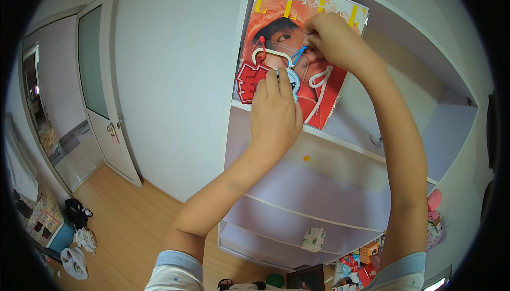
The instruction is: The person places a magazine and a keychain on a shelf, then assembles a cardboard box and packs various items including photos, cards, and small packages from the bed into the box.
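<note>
A magazine [332, 94] with a red-orange cover picturing a person in a hood leans upright in the top compartment of a white shelf unit. Against its lower left part are a red cut-out charm [247, 82], a white hook-shaped loop [272, 53] and a light-blue-rimmed charm [292, 83]. My left hand [275, 111] covers part of these charms, its fingers pressing on the light-blue one. Above, my right hand [333, 39] is closed in a pinch at the upper end of a blue strap [299, 56]; its fingertips are partly hidden. A white cord bow [320, 81] shows on the cover.
The shelf unit's board edge [356, 148] runs below the magazine, with lower compartments beneath. A small green-and-white packet [313, 239] lies on a low shelf. Assorted packages [357, 264] sit at lower right. A door [101, 89] stands ajar at left; bags [74, 263] lie on the floor.
</note>
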Motion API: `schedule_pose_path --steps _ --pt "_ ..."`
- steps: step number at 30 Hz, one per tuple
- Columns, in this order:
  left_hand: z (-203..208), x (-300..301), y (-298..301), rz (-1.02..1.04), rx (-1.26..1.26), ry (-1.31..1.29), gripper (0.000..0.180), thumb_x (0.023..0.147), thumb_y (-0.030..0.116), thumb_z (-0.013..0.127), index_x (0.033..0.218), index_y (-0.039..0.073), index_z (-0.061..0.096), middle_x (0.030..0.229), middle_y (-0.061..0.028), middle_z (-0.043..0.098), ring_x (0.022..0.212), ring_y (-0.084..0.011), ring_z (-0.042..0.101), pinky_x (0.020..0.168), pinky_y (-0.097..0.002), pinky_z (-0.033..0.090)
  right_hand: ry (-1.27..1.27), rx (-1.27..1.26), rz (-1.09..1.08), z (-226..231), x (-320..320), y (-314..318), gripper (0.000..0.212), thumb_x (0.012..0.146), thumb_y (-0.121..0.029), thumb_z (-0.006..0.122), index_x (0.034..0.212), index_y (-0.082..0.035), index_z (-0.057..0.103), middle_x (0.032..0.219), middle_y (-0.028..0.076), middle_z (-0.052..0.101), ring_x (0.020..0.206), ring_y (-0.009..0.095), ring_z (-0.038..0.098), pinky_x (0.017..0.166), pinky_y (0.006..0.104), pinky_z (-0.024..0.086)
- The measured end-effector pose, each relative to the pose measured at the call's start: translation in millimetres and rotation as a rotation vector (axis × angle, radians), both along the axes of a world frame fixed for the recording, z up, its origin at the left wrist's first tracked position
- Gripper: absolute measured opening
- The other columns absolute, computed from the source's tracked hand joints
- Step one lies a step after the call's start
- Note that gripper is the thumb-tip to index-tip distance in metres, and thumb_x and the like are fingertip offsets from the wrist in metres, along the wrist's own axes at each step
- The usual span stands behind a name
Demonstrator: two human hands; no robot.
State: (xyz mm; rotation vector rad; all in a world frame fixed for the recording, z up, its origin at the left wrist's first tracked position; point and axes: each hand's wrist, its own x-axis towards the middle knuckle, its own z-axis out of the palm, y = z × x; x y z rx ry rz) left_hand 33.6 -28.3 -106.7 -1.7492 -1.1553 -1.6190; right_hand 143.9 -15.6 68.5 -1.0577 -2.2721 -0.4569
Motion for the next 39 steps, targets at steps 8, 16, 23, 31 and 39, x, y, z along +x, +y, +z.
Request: schedule_pose_path --steps 8,16,23,31,39 --pt "-29 6 8 -0.037 0.093 -0.047 0.065 0.083 0.012 0.07 0.137 -0.012 0.042 0.137 -0.0297 0.044 0.114 -0.0409 0.052 0.096 -0.0447 0.045 -0.124 0.296 0.115 -18 1 1 0.013 0.084 -0.01 0.066 0.093 -0.002 0.069 0.096 0.015 0.063 0.092 0.032 0.063 0.08 0.0426 0.05" --pt "-45 17 18 -0.012 0.097 -0.087 0.067 0.085 0.016 0.07 0.141 -0.007 0.04 0.146 -0.0262 0.039 0.122 -0.0429 0.048 0.102 -0.0485 0.041 -0.178 0.212 0.108 -14 12 -3 0.021 0.086 -0.01 0.064 0.105 -0.005 0.068 0.102 0.012 0.062 0.09 0.031 0.064 0.079 0.0416 0.051" --pt "-59 -3 13 -0.078 0.085 -0.096 0.068 0.088 0.019 0.069 0.144 -0.004 0.038 0.15 -0.0221 0.037 0.133 -0.0425 0.04 0.107 -0.0485 0.036 -0.142 0.304 0.111 -35 15 -28 0.018 0.084 -0.006 0.065 0.102 -0.004 0.066 0.102 0.011 0.06 0.088 0.029 0.064 0.077 0.0397 0.052" --pt "-55 -53 2 0.044 0.149 -0.129 0.058 0.09 0.016 0.063 0.145 0.009 0.046 0.148 -0.0148 0.043 0.133 -0.0392 0.04 0.11 -0.0483 0.03 -0.077 0.419 0.287 -84 23 -32 0.022 0.081 -0.006 0.067 0.103 -0.005 0.066 0.099 0.008 0.058 0.084 0.025 0.063 0.071 0.0378 0.053" --pt "-42 -68 6 0.013 0.042 -0.075 0.045 0.089 0.016 0.065 0.133 0.013 0.057 0.13 -0.0111 0.052 0.117 -0.0328 0.045 0.099 -0.0434 0.037 0.152 0.209 0.146 -89 5 -24 0.031 0.087 -0.007 0.06 0.118 -0.005 0.061 0.101 0.013 0.058 0.088 0.031 0.063 0.073 0.0408 0.053"
